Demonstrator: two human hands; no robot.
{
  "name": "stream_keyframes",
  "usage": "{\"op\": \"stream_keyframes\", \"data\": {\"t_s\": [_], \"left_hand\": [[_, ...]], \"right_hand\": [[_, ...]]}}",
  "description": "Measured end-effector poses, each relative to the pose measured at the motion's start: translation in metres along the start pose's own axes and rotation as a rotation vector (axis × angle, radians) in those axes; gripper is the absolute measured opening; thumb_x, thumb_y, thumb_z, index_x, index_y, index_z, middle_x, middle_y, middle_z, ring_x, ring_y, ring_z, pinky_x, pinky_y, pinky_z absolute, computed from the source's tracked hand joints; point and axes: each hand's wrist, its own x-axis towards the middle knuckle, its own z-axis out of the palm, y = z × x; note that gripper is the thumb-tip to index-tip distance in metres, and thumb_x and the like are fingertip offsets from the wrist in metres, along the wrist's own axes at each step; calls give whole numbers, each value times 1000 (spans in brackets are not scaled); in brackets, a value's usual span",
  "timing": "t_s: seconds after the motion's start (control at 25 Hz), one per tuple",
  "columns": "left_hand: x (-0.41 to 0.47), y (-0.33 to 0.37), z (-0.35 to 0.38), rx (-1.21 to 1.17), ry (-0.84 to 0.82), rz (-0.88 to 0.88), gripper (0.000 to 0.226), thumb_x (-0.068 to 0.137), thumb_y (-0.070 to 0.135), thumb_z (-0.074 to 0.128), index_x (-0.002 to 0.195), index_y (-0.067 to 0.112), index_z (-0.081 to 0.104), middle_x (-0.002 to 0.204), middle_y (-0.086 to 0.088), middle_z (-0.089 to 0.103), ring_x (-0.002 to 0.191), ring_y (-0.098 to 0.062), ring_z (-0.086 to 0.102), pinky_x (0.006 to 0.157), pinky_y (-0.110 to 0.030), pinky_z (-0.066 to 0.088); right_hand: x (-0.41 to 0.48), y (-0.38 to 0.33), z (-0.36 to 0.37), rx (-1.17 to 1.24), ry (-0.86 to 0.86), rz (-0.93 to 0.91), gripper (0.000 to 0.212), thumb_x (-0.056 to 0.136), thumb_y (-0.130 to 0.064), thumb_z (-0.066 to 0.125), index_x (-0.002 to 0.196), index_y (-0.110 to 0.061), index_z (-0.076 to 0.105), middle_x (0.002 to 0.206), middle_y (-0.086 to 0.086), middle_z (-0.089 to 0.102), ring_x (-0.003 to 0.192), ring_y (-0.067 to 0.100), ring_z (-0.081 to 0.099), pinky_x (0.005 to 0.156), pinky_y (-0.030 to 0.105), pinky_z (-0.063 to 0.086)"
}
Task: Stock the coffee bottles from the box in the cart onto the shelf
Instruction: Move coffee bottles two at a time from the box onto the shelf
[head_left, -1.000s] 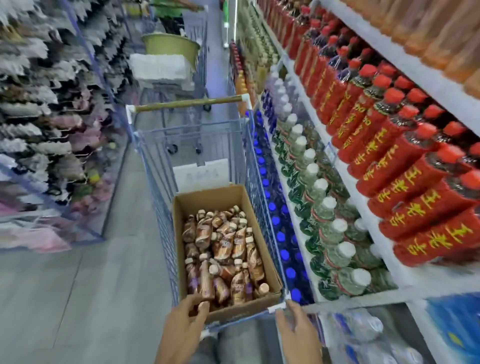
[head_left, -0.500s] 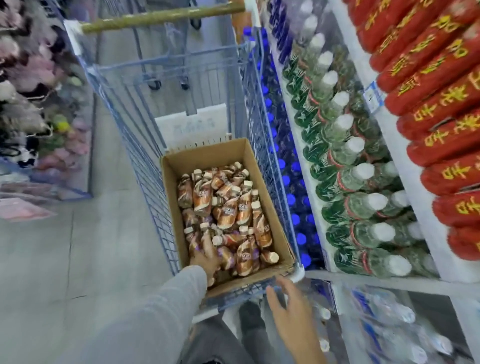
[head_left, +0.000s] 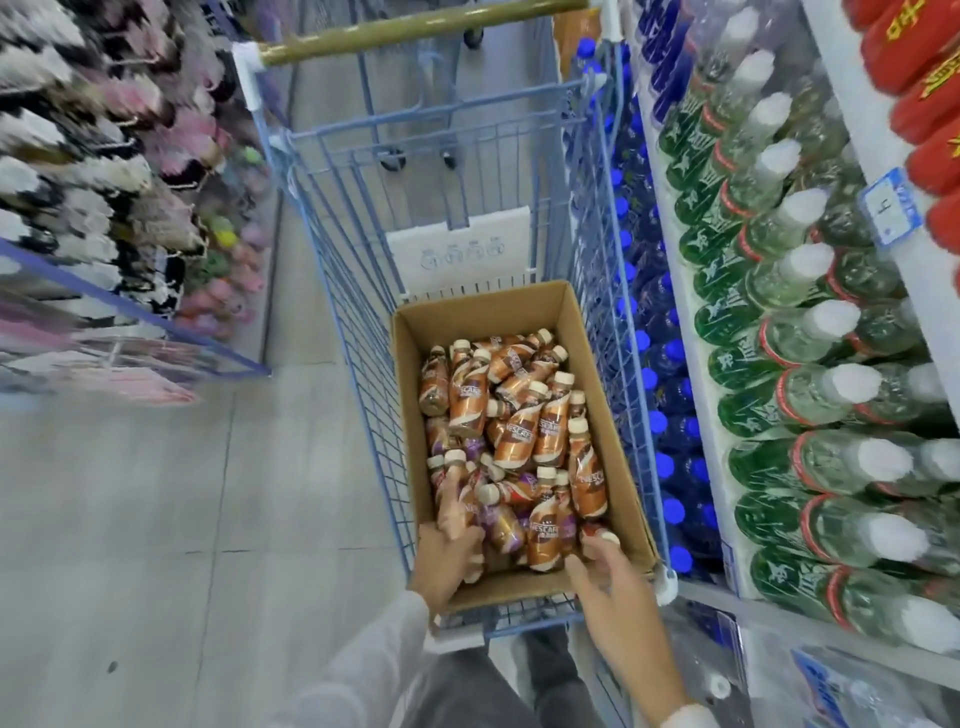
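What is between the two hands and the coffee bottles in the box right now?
Nothing visible. The box is open on top, and both hands are already inside its near end: the left hand lies on the coffee bottles, the right hand touches one near the corner.

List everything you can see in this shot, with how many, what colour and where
cardboard box: one, brown, open, in the cart
coffee bottles: many, brown labels with cream caps, piled loose in the box
cart: one, blue wire, olive handle, in the aisle
green-label bottles: many, white caps, shelf on the right
blue-cap bottles: many, lower shelf beside the cart
red bottles: several, top right shelf
price tag: one, blue, shelf edge
hanging goods: many, pink and dark, blurred, left rack
left hand: on bottles at the box's near end
right hand: at the box's near right corner
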Motion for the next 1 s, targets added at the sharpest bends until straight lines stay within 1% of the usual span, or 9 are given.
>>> {"op": "stream_keyframes", "data": {"t_s": [0.08, 0.24, 0.44, 0.52, 0.6, 0.68, 0.8, 0.88, 1.0], "left_hand": [[-39, -6, -19, -47, -89, 64, 72, 80, 38, 79, 132, 17, 36, 122, 0, 60, 107, -16, 63, 89, -31, 55], [-92, -9, -40, -201, -62, 96, 66, 76, 23, 87, 123, 21, 40, 117, -4, 60, 102, -16, 64, 65, -17, 55], [-110, -16, -63, -262, 53, 139, 74, 51, 23, 84, 115, 20, 47, 105, -7, 70, 80, -11, 72, 67, -20, 53], [-108, -15, -69, -255, 49, 145, 76, 50, 21, 85, 115, 21, 46, 106, -6, 71, 77, -7, 73, 66, -18, 54], [-102, -13, -75, -247, 32, 165, 75, 52, 22, 85, 116, 23, 46, 106, -7, 72, 80, -10, 73, 64, -18, 54], [-99, -10, -79, -241, 27, 175, 76, 53, 25, 85, 118, 24, 47, 107, -8, 72, 84, -14, 73, 62, -20, 54], [-99, 6, -79, -182, -18, 213, 78, 52, 25, 85, 120, 22, 48, 108, -9, 71, 85, -14, 72, 59, -18, 53], [-104, 23, -77, -132, -57, 250, 80, 49, 23, 84, 120, 20, 47, 106, -8, 70, 83, -16, 71, 57, -17, 52], [-114, 40, -68, -39, -154, 319, 78, 48, 25, 86, 116, 21, 47, 106, -8, 67, 88, -21, 69, 56, -18, 53]], "right_hand": [[32, -25, 11, 31, -31, 1, 47, 98, -41, 59, 140, -22, 51, 138, -5, 59, 125, 17, 55, 106, 36, 44], [121, -69, 45, 117, -29, 125, 53, 91, -37, 64, 137, -13, 52, 137, 9, 58, 123, 32, 55, 109, 43, 41], [216, -75, 98, 289, -9, 306, 116, 61, -42, 83, 154, -5, 25, 152, 14, 44, 134, 35, 47, 115, 46, 37], [220, -77, 115, 269, 71, 375, 108, 74, -32, 82, 153, 0, 15, 150, 19, 42, 132, 38, 47, 110, 42, 40], [224, -76, 126, 232, 101, 364, 99, 79, -32, 79, 149, 1, 18, 144, 22, 45, 127, 40, 50, 103, 43, 43], [221, -76, 124, 322, 1, 368, 100, 66, -40, 81, 145, -4, 32, 132, 16, 57, 114, 37, 60, 95, 43, 50], [187, -67, 106, 609, -185, 382, 63, 74, -34, 77, 129, -9, 58, 106, 9, 72, 88, 24, 71, 73, 34, 56], [128, -80, 87, 682, -241, 368, 69, 72, -33, 80, 131, -7, 56, 108, 11, 74, 90, 24, 73, 74, 33, 59], [37, -86, 49, 651, -120, 237, 76, 73, -37, 83, 132, -15, 41, 116, 2, 64, 100, 17, 63, 73, 28, 52]]}}
